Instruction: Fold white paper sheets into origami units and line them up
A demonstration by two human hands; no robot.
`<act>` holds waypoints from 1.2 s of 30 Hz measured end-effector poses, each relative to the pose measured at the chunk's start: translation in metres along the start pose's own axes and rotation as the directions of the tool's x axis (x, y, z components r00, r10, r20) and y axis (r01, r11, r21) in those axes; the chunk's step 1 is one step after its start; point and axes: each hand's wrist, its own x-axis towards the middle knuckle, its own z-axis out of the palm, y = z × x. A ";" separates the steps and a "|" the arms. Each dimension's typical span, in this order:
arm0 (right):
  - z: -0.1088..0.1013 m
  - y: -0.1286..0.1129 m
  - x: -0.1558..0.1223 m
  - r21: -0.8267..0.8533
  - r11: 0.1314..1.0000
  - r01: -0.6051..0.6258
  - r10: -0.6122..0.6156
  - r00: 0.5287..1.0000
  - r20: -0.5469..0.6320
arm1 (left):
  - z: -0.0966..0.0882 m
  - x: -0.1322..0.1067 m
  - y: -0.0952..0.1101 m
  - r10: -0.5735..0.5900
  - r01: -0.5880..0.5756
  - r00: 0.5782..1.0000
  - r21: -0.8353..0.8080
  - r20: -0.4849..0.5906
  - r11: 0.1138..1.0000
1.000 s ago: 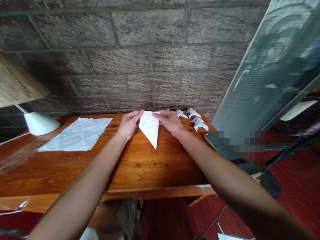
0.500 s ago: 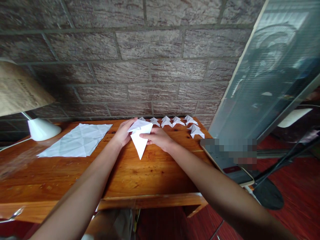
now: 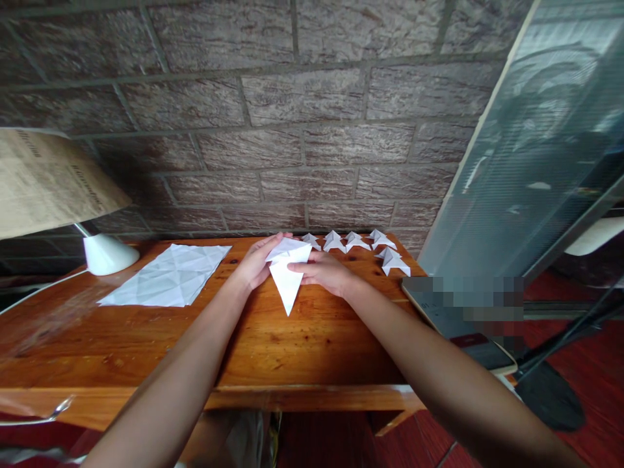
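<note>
A white paper folded into a long downward-pointing triangle (image 3: pixel 287 281) lies on the wooden table (image 3: pixel 292 338) near its back edge. My left hand (image 3: pixel 257 263) holds the paper's upper left side, fingers curled over the top fold. My right hand (image 3: pixel 323 270) presses on the paper's right side, fingers closed against it. A creased, unfolded white sheet (image 3: pixel 169 275) lies flat to the left, apart from both hands.
Several small folded paper shapes (image 3: pixel 355 242) sit in a row by the brick wall. A white lamp base (image 3: pixel 108 254) stands at the back left under a brown shade (image 3: pixel 49 182). A phone (image 3: pixel 463 318) lies at the table's right edge beside a glass panel.
The triangle has been folded narrower than a second ago. My right hand moved from the top edge onto the paper's right side. The view shifted slightly.
</note>
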 end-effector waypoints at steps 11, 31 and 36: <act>-0.008 -0.016 0.000 0.155 0.988 -0.011 0.006 0.999 0.033 | 0.000 -0.002 0.006 0.086 -0.080 0.985 -0.042 0.151 0.996; -0.001 -0.013 -0.001 -0.100 0.937 0.334 -0.347 0.920 -0.181 | 0.014 -0.004 0.008 0.218 -0.219 0.975 -0.025 -0.037 0.975; -0.007 -0.026 -0.004 -0.127 0.905 0.406 -0.419 0.902 -0.105 | 0.010 0.000 0.004 0.267 -0.264 0.962 0.055 -0.061 0.963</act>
